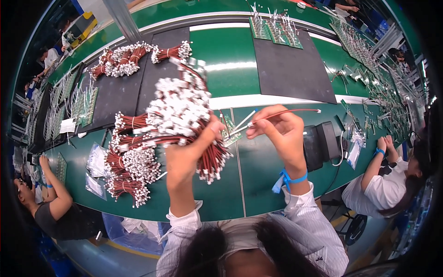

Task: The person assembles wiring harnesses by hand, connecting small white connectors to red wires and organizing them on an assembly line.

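Observation:
My left hand is closed round a thick bundle of red-brown wires with many white plug ends, raised above the green table. A single thin red-and-dark cable is pinched between the thumb and fingers of my right hand. Its free end, with a small white plug, points off to the right. Between my hands, a small green circuit board with white leads lies on the table, partly covered by the bundle and my left hand. A blue band circles my right wrist.
Tied wire bundles lie left of my left hand, beside clear plastic bags. More bundles rest on a dark mat behind. Right of my right hand stands a black device. Circuit boards sit at the back; co-workers sit on both sides.

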Demonstrator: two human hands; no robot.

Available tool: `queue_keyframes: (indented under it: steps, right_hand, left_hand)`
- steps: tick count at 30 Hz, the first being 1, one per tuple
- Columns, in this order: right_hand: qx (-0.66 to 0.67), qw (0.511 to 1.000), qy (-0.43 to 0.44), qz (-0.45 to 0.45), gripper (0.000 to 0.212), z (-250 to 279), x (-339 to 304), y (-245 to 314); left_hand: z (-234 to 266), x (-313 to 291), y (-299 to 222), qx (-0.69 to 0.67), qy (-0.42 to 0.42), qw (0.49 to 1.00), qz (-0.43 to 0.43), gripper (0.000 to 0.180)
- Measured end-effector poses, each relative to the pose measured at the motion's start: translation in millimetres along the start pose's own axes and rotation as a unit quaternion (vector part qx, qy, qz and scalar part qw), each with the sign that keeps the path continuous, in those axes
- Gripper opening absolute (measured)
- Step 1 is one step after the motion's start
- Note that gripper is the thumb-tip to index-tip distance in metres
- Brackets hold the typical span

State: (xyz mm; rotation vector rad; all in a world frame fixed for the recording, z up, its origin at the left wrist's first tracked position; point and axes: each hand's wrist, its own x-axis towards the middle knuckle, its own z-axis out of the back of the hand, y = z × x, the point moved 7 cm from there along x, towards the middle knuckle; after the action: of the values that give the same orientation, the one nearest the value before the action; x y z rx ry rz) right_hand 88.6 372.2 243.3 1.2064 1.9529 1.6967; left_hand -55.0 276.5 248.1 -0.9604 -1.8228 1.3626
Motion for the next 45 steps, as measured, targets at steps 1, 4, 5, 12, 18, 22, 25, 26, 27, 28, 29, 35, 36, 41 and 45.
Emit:
queue_keyframes:
  steps: [1,4,5,12,18,22,25,26,27,28,29,35,36,41,45]
  right_hand:
    - [-0.003,1.000,-0.004,-0.003,0.009,12.0,-5.6,-8.1]
    - [-0.054,0.993,0.035,-0.095,0.010,28.8,-23.2,-44.3]
    - [-0.056,0.993,0.032,-0.098,0.010,34.1,-27.4,-56.2]
    - [-0.388,0.916,0.097,0.018,0.009,38.1,-18.4,-104.6]
    - [-0.417,0.892,0.147,0.096,0.008,26.5,-11.5,-110.4]
    - [-0.421,0.885,0.176,0.096,0.009,26.5,-7.5,-108.2]
    - [-0.439,0.862,0.226,0.114,0.011,18.8,-3.1,-102.9]
    - [-0.438,0.857,0.251,0.103,0.011,15.6,-1.4,-103.7]
    - [-0.437,0.851,0.276,0.093,0.012,13.0,-0.8,-105.5]
    - [-0.437,0.851,0.278,0.092,0.012,13.1,0.9,-105.4]
    - [-0.446,0.839,0.296,0.099,0.014,11.3,0.8,-106.1]
    - [-0.444,0.832,0.320,0.093,0.016,14.5,1.2,-112.6]
    - [-0.445,0.831,0.322,0.089,0.016,16.1,0.4,-114.5]
    - [-0.458,0.823,0.323,0.095,0.016,14.7,-4.4,-108.8]
    - [-0.474,0.820,0.301,0.114,0.017,11.6,-5.1,-103.3]
  left_hand:
    - [3.8,2.3,-3.7,-0.001,-0.005,1.000,-0.017,0.025]
    - [21.6,1.8,-20.4,-0.062,-0.051,0.995,-0.064,0.023]
    - [28.6,2.1,-21.3,-0.087,-0.061,0.991,-0.075,0.020]
    - [49.8,-0.2,-29.1,-0.126,-0.094,0.980,-0.123,0.024]
    - [53.3,-4.4,-32.9,-0.143,-0.091,0.977,-0.132,0.026]
    - [52.3,-4.1,-33.1,-0.157,-0.085,0.975,-0.131,0.027]
    - [52.2,-3.1,-33.0,-0.164,-0.082,0.975,-0.129,0.027]
    - [52.1,-2.7,-33.0,-0.167,-0.080,0.974,-0.129,0.027]
    - [52.3,-2.6,-32.9,-0.167,-0.081,0.974,-0.128,0.027]
    - [52.6,-2.7,-32.9,-0.168,-0.083,0.974,-0.128,0.028]
    - [53.0,-2.7,-32.9,-0.168,-0.084,0.974,-0.127,0.028]
    - [53.5,-1.2,-32.1,-0.156,-0.074,0.977,-0.125,0.028]
    - [54.0,-1.0,-32.4,-0.157,-0.076,0.977,-0.125,0.028]
    - [53.2,1.0,-30.0,-0.160,-0.074,0.979,-0.105,0.026]
    - [54.9,5.6,-28.2,-0.165,-0.081,0.977,-0.112,0.025]
